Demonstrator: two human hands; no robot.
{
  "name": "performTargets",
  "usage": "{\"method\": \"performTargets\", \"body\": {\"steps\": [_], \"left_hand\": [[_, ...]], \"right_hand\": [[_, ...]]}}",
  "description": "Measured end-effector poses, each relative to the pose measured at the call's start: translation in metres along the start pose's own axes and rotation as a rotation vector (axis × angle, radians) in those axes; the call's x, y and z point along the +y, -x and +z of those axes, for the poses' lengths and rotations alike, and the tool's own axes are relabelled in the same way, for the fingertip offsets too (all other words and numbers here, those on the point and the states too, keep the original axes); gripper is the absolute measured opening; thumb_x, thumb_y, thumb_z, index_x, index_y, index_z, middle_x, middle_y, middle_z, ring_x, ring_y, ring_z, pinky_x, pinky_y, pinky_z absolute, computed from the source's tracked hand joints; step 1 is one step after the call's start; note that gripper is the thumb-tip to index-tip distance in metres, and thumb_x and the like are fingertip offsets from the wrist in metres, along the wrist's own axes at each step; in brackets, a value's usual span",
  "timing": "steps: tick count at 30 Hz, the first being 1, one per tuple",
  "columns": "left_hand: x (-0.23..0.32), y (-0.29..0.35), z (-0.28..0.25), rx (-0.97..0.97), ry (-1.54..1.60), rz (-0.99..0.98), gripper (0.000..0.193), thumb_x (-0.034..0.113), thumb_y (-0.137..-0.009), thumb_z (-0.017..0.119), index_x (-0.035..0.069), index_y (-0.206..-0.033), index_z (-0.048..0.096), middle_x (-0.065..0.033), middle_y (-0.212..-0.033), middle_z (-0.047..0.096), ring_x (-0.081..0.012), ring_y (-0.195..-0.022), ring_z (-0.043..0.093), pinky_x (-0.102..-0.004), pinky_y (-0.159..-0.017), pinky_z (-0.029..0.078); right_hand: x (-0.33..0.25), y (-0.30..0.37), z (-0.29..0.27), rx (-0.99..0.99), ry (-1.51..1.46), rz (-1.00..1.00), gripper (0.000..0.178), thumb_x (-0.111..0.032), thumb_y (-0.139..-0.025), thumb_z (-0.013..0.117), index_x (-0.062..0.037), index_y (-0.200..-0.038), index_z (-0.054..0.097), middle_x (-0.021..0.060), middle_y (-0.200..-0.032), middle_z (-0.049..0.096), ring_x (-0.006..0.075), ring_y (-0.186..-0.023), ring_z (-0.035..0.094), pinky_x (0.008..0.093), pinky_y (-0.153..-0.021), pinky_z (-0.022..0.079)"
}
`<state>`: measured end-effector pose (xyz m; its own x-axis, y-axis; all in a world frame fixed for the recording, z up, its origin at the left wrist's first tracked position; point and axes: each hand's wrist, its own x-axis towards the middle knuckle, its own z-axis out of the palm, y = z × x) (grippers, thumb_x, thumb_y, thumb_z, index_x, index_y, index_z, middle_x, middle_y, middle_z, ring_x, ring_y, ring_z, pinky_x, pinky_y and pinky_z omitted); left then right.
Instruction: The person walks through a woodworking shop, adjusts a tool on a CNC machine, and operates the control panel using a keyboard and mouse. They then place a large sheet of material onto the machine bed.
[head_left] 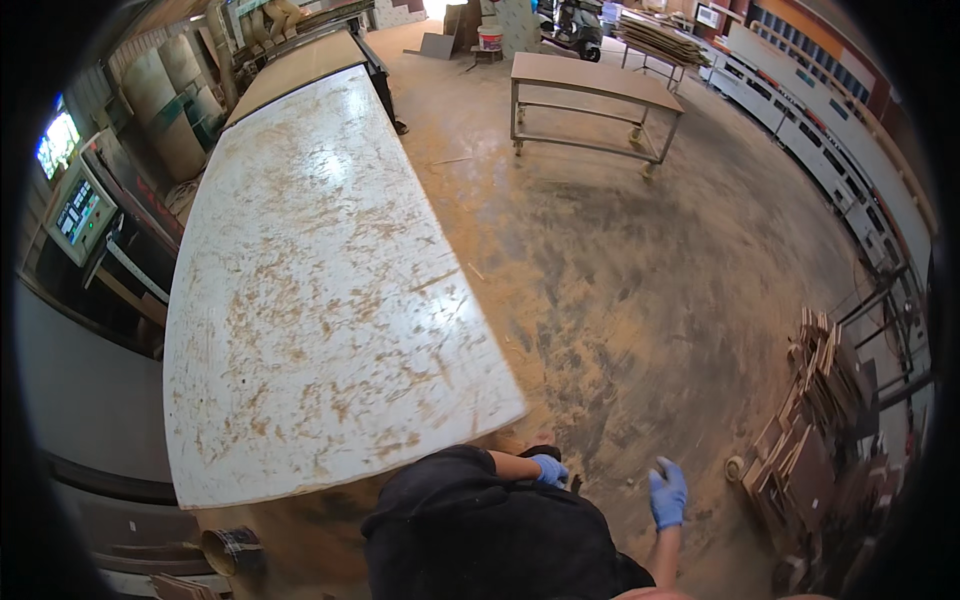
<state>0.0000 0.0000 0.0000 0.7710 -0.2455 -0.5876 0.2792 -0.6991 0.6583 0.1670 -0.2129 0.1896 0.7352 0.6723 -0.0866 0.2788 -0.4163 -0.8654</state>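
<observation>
My left hand [549, 469], in a blue glove, is close in front of my body, just past the near right corner of the white-topped table [290, 330]. Its fingers are mostly hidden, and small dark shapes beside it are too unclear to name. Out to the right, over the floor, my right hand [668, 494] wears a blue glove too. Its fingers are loosely bent and apart, with nothing seen in them. Brown dust and shavings lie scattered across the scuffed tabletop.
Sawdust covers the concrete floor [640, 290]. Stacked brown boards [800, 470] stand at the right. A wheeled metal-frame table [595, 82] is farther off. On the left are a control screen [80, 212] and, low down, a round tube [232, 551]. A long white machine [800, 140] runs along the right.
</observation>
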Motion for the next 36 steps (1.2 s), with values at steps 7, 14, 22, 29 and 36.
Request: {"method": "performTargets", "body": {"steps": [7,14,22,29,36], "left_hand": [[-0.04,-0.136,-0.19,0.197,0.082,-0.056,0.042,0.048,-0.087,0.063,0.021,-0.118,0.065,-0.012,-0.115,0.068,-0.0342,-0.11,0.062,-0.0444,-0.093,0.048],[-0.124,-0.134,-0.368,0.429,0.294,-0.336,0.047,0.046,-0.09,0.057,0.015,-0.124,0.064,-0.013,-0.124,0.065,-0.0327,-0.115,0.061,-0.0452,-0.095,0.047],[-0.279,-0.083,-0.466,0.893,0.721,-0.873,0.046,0.047,-0.09,0.057,0.016,-0.123,0.066,-0.0113,-0.129,0.063,-0.0305,-0.119,0.059,-0.0427,-0.098,0.047],[-0.332,-0.101,-0.449,1.031,1.106,-0.882,0.05,0.049,-0.094,0.052,0.009,-0.12,0.067,-0.0174,-0.126,0.063,-0.0368,-0.119,0.058,-0.0442,-0.101,0.045],[-0.408,-0.124,-0.472,0.972,0.916,-1.12,0.05,0.047,-0.092,0.054,0.005,-0.117,0.067,-0.0209,-0.124,0.063,-0.04,-0.112,0.061,-0.0453,-0.093,0.049]], "right_hand": [[0.056,-0.251,0.011,-0.078,0.285,-0.087,0.032,-0.023,-0.086,0.069,-0.0031,-0.111,0.067,0.0159,-0.102,0.07,0.0293,-0.094,0.067,0.0378,-0.086,0.052],[0.159,-0.329,-0.058,-0.525,0.454,0.614,0.032,-0.029,-0.087,0.066,-0.0036,-0.108,0.067,0.0179,-0.105,0.067,0.0271,-0.099,0.063,0.0361,-0.085,0.048],[0.174,-0.627,-0.019,-0.561,0.536,0.475,0.027,-0.028,-0.086,0.064,-0.0021,-0.093,0.065,0.0147,-0.087,0.064,0.023,-0.08,0.058,0.038,-0.071,0.046],[0.102,-0.975,0.066,-0.433,0.487,-0.065,0.027,-0.028,-0.084,0.062,-0.0007,-0.081,0.064,0.0119,-0.07,0.06,0.0194,-0.064,0.054,0.0396,-0.058,0.045],[-0.107,-1.223,0.323,-0.483,0.089,-0.263,0.025,-0.019,-0.088,0.066,0.0,-0.105,0.069,0.0095,-0.095,0.07,0.0182,-0.083,0.062,0.0316,-0.078,0.05]]}}
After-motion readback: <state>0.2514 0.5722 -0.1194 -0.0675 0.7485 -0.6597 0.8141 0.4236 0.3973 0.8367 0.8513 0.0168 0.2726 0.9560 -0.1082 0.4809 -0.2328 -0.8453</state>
